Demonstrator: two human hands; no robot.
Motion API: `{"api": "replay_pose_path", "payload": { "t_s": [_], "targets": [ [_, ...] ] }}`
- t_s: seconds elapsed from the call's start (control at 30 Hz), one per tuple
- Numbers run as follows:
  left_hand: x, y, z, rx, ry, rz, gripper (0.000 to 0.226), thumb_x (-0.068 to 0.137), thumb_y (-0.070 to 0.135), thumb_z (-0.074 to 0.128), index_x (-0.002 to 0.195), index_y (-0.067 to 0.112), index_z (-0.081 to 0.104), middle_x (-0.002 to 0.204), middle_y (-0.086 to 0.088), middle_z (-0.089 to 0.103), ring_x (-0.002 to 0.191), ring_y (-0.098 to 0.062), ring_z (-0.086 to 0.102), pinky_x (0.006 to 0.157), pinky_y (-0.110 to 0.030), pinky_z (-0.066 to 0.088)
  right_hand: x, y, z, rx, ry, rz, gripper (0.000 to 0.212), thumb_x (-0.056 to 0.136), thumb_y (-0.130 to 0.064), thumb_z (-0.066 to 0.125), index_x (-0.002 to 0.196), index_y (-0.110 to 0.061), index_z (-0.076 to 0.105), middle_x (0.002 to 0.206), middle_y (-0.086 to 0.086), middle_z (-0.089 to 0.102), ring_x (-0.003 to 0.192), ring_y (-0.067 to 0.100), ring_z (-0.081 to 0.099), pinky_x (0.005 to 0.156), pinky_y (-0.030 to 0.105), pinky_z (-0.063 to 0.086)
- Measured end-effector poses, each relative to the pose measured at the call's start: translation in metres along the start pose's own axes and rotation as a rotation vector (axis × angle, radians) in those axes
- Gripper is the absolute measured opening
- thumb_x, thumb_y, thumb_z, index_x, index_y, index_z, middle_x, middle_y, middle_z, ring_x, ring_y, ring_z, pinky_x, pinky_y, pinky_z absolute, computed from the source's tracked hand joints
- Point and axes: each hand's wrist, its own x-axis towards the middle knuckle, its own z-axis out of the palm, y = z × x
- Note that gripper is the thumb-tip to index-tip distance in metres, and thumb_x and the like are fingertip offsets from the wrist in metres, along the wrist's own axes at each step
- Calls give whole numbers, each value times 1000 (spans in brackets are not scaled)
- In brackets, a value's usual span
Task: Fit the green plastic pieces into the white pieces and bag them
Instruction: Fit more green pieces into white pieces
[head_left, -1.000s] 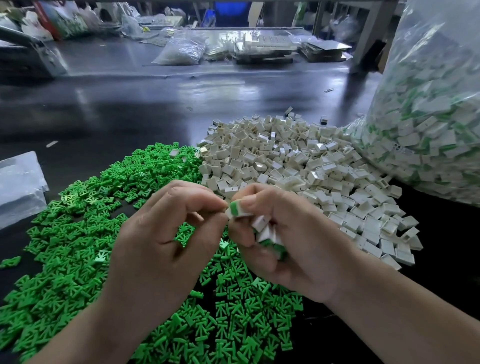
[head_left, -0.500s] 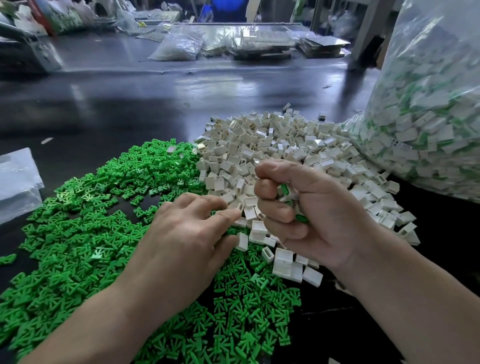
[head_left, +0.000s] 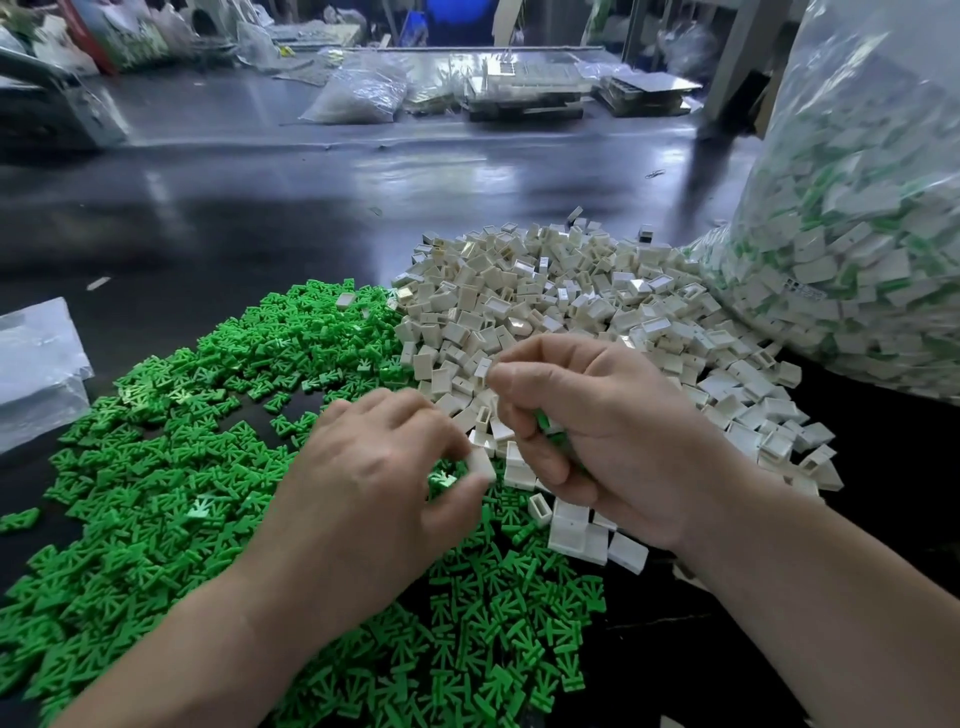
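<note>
Just one white piece (head_left: 480, 465) in left hand (head_left: 363, 483), right hand (head_left: 613, 431) perhaps several

A dark bench (head_left: 260, 218) with a smooth, glossy top that mirrors the light carries a pile of white pieces (head_left: 571, 301) in hard, smooth plastic, some faces catching a bright sheen. Left of the white pile lies a spread of green pieces (head_left: 171, 467) in smooth plastic with a soft gloss. Right of the pile stands a large bag (head_left: 857, 234) of thin, clear, crinkled plastic film, and far left of it a small bag (head_left: 36, 364) of wrinkled, shiny film.
</note>
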Motion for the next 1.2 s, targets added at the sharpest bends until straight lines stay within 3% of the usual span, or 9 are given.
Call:
{"api": "replay_pose_path", "payload": {
  "t_s": [0.13,0.27,0.4,0.5,0.63,0.9,1.03,1.1,1.2],
  "targets": [
    [-1,-8,-8,-267,193,-143,24,85,52,50,85,33,65,88,22,60,87,2,57,74,-11,39,-4,2,6,-240,-19,-15,10,94,-27,69,86,-21,70,62,-1,55,39,8,42,34,16,31],
    [-3,-4,-7,-278,245,-79,22,85,43,54,91,27,68,95,20,60,93,-1,58,81,-7,37,-7,3,12,-137,-95,129,16,95,-34,67,86,-21,71,66,2,55,38,10,40,34,14,28],
    [-3,-5,-9,-307,245,-98,30,87,49,53,109,32,63,98,25,60,97,9,55,80,-1,37,-5,-2,8,5,-100,222,16,97,-16,60,82,-15,63,64,1,55,38,8,40,33,12,27],
    [-5,-12,-10,-215,116,-159,37,85,63,46,110,39,60,93,25,58,91,7,56,70,-11,44,-3,-5,2,110,-152,182,18,96,-11,52,78,-10,53,60,-2,54,37,5,41,32,14,29],
    [-8,-15,-4,45,-150,-149,60,78,79,31,113,42,62,102,21,55,96,-3,50,77,-27,40,1,-5,-4,285,-183,136,2,85,-11,51,83,-12,50,62,-1,54,37,5,42,31,14,30],
    [-4,-13,2,96,-53,2,14,80,44,70,88,33,73,84,15,61,80,-13,57,70,-31,37,3,-2,-7,517,-276,112,33,80,-10,63,109,-11,49,73,5,59,42,7,51,32,16,37],
    [-7,-15,1,-137,45,-110,15,92,48,58,92,36,67,82,24,62,78,3,56,68,-17,42,2,-2,-4,405,-174,114,14,89,-23,66,98,-14,59,72,5,61,41,8,50,32,16,36],
    [-8,-14,-2,-368,101,-238,12,86,49,65,87,37,69,68,19,64,59,1,57,51,-8,39,1,-1,-1,278,-91,118,11,86,-16,68,94,-14,61,70,7,62,40,10,49,32,16,34],
    [-5,-13,-7,-775,84,-373,25,68,49,84,82,32,73,68,6,71,56,-11,63,49,-26,50,0,1,4,93,-18,156,12,89,-9,71,98,-13,65,69,6,64,42,10,48,33,17,33]
  ]
}}
